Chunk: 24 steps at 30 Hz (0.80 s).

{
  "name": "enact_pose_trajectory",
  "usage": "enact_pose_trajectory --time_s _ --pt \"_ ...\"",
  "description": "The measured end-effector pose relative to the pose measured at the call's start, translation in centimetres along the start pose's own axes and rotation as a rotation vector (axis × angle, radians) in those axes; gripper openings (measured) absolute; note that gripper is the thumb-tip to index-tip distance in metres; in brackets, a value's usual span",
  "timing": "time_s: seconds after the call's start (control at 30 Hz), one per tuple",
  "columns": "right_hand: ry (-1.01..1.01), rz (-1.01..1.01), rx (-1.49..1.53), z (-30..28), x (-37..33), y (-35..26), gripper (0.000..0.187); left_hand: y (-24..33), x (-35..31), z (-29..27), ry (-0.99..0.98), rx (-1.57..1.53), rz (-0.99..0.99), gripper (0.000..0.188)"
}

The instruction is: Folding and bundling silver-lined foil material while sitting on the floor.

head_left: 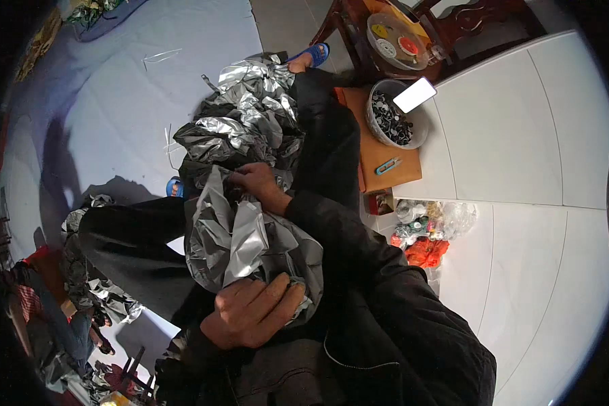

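At the far right, a clear tub (402, 63) sits on a wooden chair (482, 21); nearer, blue snips (386, 166) lie on a brown surface (404, 178).

- Pale blue cloth (115, 88), spread out low down: thin white strips (161, 57) lie on it in two places, with folds of crumpled silver material (250, 101) at its right.
- Flat brown surface (406, 177): a round clear tub (421, 137) stands there, blue snips (388, 166) just beside.
- Dark wooden chair (333, 30): a round see-through container (413, 62) sits on it.
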State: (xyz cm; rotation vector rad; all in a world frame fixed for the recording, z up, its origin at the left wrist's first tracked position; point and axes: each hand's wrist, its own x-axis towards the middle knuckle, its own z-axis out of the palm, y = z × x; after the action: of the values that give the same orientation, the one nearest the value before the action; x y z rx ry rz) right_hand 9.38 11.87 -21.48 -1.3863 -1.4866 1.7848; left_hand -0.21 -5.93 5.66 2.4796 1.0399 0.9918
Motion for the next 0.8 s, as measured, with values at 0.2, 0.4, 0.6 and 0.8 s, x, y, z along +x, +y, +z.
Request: enact_pose_trajectory --time_s 0.2,0.4,0.6,0.8 --pt "0.24 -0.254 0.058 -0.2 -1.5 -6.1 0.028 -0.7 0.3 -0.5 -0.042 0.04 -0.075 0.028" --pt "0.068 -0.362 0.577 0.4 -4.1 -10.1 0.017 -3.4 -0.1 -0.1 -0.111 0.065 -0.276 0.032" --pt "0.115 -0.187 0.369 -2.0 -5.2 -12.5 0.025 -7.8 -4.8 0.0 -0.274 0.28 -0.517 0.025" --pt "0.573 -0.478 0.389 -5.5 -4.7 -10.4 0.022 -8.5 -5.4 1.4 -0.308 0.317 -0.486 0.023"
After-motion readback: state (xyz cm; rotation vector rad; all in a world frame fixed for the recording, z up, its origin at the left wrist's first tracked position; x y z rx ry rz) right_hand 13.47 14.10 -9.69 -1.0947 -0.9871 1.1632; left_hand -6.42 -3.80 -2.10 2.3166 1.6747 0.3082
